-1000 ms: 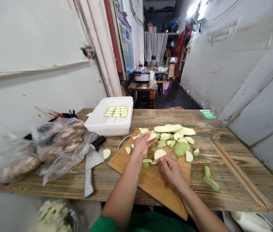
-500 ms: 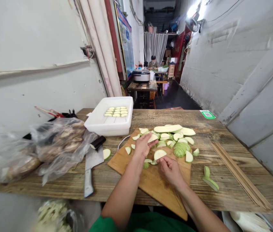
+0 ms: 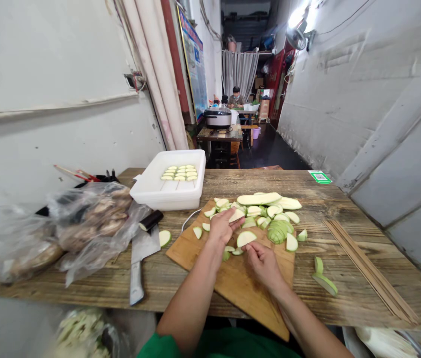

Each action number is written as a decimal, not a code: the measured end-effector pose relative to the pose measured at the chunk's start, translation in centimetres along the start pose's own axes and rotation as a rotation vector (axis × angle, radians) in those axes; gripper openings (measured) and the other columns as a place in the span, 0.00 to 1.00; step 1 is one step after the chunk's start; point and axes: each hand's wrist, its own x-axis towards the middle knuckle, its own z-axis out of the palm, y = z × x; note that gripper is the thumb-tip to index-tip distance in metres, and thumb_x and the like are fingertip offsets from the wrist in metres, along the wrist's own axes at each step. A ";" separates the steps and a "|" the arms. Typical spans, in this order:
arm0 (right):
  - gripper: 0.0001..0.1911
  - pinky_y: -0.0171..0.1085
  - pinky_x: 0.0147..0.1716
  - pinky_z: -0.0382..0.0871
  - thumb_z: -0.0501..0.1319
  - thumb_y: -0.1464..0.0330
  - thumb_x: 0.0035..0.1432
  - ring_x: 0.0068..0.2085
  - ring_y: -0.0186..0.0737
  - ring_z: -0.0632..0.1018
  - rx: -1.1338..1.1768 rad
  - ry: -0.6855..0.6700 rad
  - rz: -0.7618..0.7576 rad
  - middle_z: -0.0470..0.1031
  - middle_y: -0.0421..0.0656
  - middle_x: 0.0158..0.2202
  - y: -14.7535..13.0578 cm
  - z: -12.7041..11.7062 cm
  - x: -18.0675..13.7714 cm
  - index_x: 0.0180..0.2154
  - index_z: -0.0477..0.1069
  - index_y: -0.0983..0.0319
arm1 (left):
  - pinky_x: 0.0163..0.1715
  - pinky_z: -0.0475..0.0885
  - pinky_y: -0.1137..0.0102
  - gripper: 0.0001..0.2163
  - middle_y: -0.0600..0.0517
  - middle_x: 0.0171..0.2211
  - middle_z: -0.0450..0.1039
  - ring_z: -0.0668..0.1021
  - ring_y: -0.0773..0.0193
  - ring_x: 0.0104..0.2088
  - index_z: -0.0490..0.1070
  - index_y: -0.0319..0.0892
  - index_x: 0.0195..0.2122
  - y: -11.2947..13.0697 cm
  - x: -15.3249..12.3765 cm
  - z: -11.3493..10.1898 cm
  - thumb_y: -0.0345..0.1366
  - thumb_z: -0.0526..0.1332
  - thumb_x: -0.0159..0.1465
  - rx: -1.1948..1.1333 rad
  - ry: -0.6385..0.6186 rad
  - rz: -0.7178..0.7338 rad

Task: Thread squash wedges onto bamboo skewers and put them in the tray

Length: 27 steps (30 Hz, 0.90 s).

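A wooden cutting board (image 3: 233,283) lies on the plank table and carries a heap of pale green squash slices (image 3: 270,214). My left hand (image 3: 221,226) is over the board's middle, pinching one slice (image 3: 237,215) between thumb and fingers. My right hand (image 3: 263,263) is just below it, closed on another slice (image 3: 246,237) and, it seems, a thin skewer. Two loose pieces (image 3: 322,278) lie on the table right of the board.
A white tray (image 3: 158,194) with skewered slices stands at the back left. A cleaver (image 3: 141,253) lies left of the board beside plastic bags of mushrooms (image 3: 83,223). Bamboo skewers (image 3: 367,268) lie at the right. A person sits far down the corridor.
My left hand has drawn slightly toward me with its slice. The right hand has barely moved.
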 end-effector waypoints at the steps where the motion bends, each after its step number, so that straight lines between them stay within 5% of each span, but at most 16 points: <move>1: 0.15 0.31 0.21 0.58 0.51 0.62 0.58 0.22 0.34 0.66 -0.002 0.005 -0.001 0.66 0.39 0.20 -0.1 0.0 0.0 0.27 0.70 0.63 | 0.33 0.77 0.63 0.04 0.48 0.28 0.73 0.77 0.65 0.27 0.68 0.34 0.26 0.0 0.0 0.0 0.26 0.64 0.53 0.000 -0.001 -0.008; 27: 0.14 0.31 0.25 0.59 0.50 0.64 0.60 0.25 0.35 0.67 -0.061 0.008 -0.036 0.67 0.40 0.22 0.4 0.0 -0.2 0.27 0.68 0.64 | 0.34 0.77 0.63 0.04 0.49 0.27 0.72 0.77 0.65 0.27 0.69 0.33 0.27 -0.6 -0.3 0.2 0.27 0.63 0.54 -0.026 -0.024 -0.011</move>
